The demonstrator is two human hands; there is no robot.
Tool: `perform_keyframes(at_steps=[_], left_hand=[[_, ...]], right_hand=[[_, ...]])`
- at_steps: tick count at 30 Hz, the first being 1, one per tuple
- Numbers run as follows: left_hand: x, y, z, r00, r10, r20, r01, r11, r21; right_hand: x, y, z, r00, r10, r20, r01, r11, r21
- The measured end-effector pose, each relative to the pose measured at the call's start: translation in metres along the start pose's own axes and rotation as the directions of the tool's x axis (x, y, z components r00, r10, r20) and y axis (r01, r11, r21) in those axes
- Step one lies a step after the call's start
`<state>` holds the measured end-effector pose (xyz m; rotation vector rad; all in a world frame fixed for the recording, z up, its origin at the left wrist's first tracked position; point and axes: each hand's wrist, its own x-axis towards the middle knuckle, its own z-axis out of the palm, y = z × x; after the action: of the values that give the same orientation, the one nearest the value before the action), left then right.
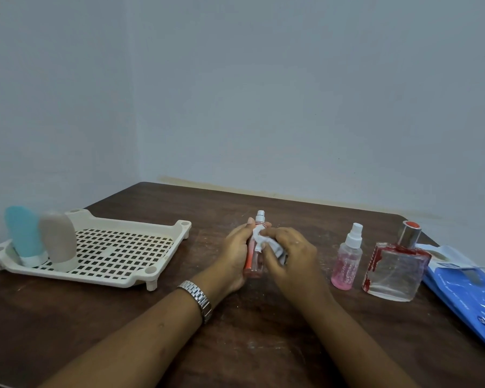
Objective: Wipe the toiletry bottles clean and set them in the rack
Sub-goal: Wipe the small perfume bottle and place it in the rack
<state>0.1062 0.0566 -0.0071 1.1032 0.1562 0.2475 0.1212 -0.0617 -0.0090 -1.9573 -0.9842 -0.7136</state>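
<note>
Left hand (237, 256) grip: fingers curled round the slim spray bottle (254, 264), held upright at desk (263, 331) centre (base contact with the desk not discernible). Right hand (291, 256) grip: fingertips pinch a crumpled white wipe (259, 242) against the bottle's upper body.

Cream perforated rack (109, 253) at left holds 2 cap-down squeeze bottles at its left end: blue squeeze bottle (24, 236), beige squeeze bottle (58, 239).

Right of the hands, standing on the desk: pink spray bottle (346, 264), then square glass perfume bottle (392, 273) with red smears. Blue wipe packet (465, 292) lies far right.
</note>
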Motion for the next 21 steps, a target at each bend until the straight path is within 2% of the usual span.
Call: perform_keyframes(at_steps=[10,21], left_hand=[[0.0011,-0.0008,-0.0029,1.0,-0.024,-0.018,0.025,1.0,0.014],[0.0026,-0.0027,-0.0015,1.0,0.021,-0.011,-0.02,0.999,0.025]], right_hand=[[-0.0027,-0.0022,0.0014,0.999,-0.026,0.047,0.026,1.0,0.001],[-0.0011,0.0002,0.0037,0.999,-0.003,0.054,0.004,1.0,-0.016]])
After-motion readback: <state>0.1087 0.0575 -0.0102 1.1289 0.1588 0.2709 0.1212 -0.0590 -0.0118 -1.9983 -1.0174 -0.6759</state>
